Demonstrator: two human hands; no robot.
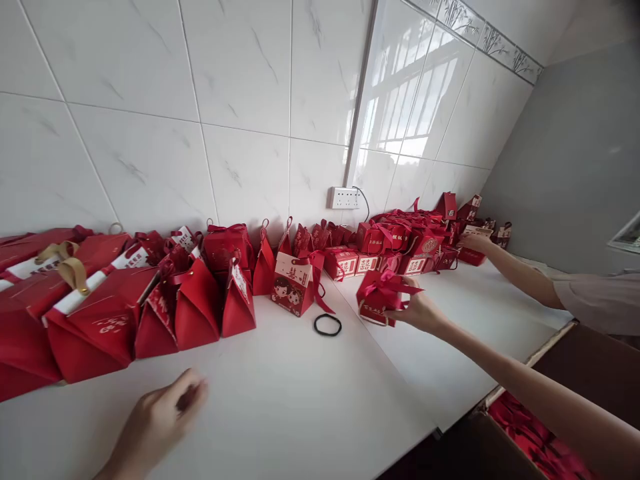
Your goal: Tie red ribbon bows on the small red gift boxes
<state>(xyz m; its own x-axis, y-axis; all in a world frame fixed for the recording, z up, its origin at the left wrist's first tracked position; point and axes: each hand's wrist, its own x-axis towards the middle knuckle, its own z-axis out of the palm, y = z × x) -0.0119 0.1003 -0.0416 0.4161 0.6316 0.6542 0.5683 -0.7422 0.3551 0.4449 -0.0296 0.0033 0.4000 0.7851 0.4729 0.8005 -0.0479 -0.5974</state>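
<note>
My right hand grips a red gift box with a ribbon bow on top, just above the white tabletop. The fingers are partly behind the box. My left hand hovers over the near left of the table, fingers curled in, with nothing visible in them. Left of the held box stands a small red box with a cartoon couple. A black elastic band lies between these two boxes. Beyond the held box, several red boxes with white character panels are stacked.
A row of larger red boxes lines the left against the tiled wall. A power strip is mounted on the wall. At right, another person's hand touches a red box. An open carton of red ribboned items sits below the table edge.
</note>
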